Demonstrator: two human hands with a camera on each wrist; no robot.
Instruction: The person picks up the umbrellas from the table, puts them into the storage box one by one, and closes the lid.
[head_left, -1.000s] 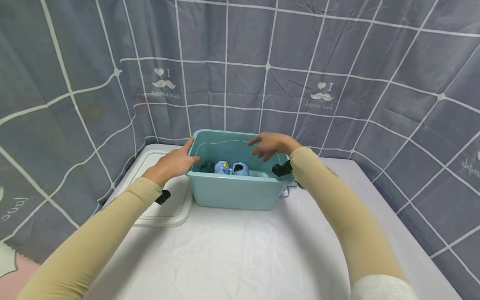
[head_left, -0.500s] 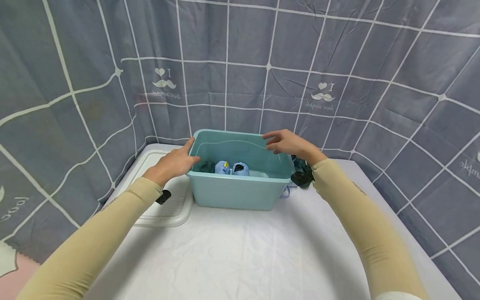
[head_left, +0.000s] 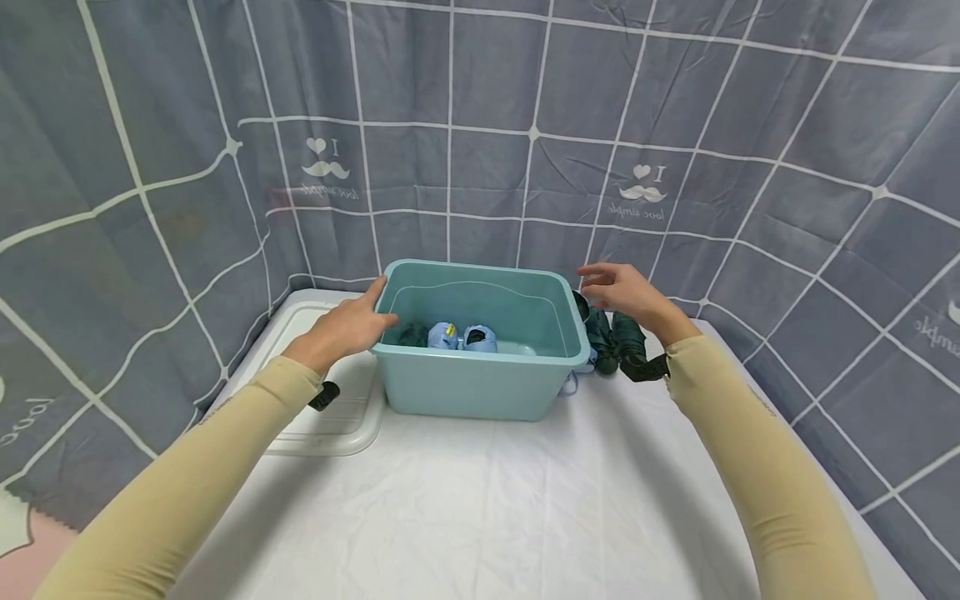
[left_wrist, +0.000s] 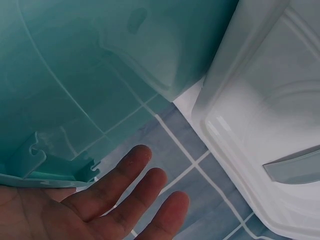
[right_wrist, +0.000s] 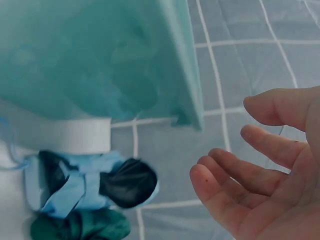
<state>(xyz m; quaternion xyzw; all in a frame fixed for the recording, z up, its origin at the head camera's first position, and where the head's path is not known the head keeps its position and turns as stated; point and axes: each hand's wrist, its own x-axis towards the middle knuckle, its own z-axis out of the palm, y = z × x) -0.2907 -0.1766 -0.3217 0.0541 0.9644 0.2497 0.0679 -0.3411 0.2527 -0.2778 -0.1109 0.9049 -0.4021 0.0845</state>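
**Hands at the teal bin**

The teal bin [head_left: 480, 367] stands on the white table [head_left: 480, 500], toward the back by the grey curtain [head_left: 675, 125]; inside lie rolled light-blue socks [head_left: 461, 336] and a dark roll beside them; the left hand [head_left: 345, 327] rests on the bin's left rim, fingers straight and relaxed, gripping nothing; the right hand [head_left: 626, 293] hovers just beyond the bin's right rear corner, fingers spread and loosely bent, empty; below it, beside the bin's right wall, lie dark green rolls [head_left: 618, 346] and a blue one [right_wrist: 85, 185]; a white lid [head_left: 330, 408] lies flat left of the bin.
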